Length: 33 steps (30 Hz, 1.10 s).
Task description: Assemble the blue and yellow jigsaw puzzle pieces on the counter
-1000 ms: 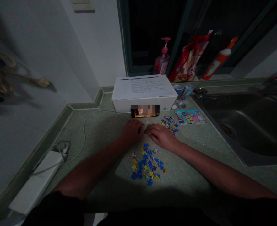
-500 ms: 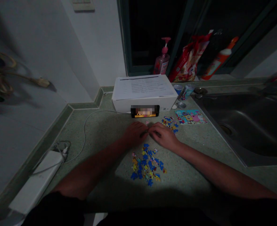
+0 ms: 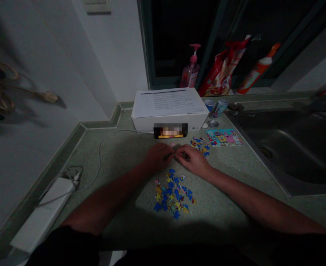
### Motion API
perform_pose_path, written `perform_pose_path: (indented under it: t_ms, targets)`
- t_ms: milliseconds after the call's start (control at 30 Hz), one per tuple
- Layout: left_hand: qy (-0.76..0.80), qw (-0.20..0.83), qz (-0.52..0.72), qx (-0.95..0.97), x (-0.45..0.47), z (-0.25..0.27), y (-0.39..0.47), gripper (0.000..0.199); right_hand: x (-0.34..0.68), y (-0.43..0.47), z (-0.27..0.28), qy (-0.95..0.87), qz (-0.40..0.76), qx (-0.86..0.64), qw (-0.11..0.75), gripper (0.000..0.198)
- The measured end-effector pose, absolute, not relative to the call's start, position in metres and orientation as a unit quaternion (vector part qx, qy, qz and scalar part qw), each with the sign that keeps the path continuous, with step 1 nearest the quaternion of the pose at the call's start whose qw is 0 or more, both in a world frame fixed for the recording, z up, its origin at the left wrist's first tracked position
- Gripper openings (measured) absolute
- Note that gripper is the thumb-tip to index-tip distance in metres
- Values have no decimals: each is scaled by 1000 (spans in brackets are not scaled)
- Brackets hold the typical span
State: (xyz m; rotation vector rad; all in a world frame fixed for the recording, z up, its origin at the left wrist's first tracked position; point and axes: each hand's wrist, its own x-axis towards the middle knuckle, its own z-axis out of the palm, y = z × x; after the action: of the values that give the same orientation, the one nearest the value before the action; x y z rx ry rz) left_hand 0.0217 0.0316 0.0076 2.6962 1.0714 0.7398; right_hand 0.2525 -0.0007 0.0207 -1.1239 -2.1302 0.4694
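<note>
My left hand and my right hand meet fingertip to fingertip over the counter, both closed in a pinch. Between them shows the thin pale edge of a puzzle piece; its face is hidden by the fingers. Just beyond the fingertips lies a small pink puzzle piece. A loose heap of blue and yellow puzzle pieces spreads nearer to me, below both hands. Past my right hand is a second, smaller pile of puzzle pieces. Beside that pile lies a flat colourful cartoon picture.
A phone leans against a white box, its cable looping left to a white power strip. Cans stand right of the box. A steel sink is at right; a pink pump bottle stands behind.
My right fingers have shifted slightly, and the pale edge between the fingertips shows more clearly. Both forearms and the puzzle piles stay where they were.
</note>
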Motion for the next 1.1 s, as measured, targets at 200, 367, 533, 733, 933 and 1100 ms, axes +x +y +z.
perform_pose_path:
  t_ms: [200,367,533,733,933,1100]
  targets:
    - [346,74,233,906,22,11,30,16,253,-1,22,-801,204,-437,355,7]
    - [334,75,248,906,21,9,31,20,253,0,19,-790,215,-445,362,6]
    - [313,66,279,905,19,7,32,21,253,1,17,-778,238,-458,359,7]
    - [313,74,283,904,20,6,33,16,254,2,16,-782,230,-457,356,9]
    - [310,85,297,899,21,6,32,16,256,1,16,-797,189,-459,343,11]
    - [301,89,301,900,20,3,33,15,256,1,16,-799,178,-456,348,12]
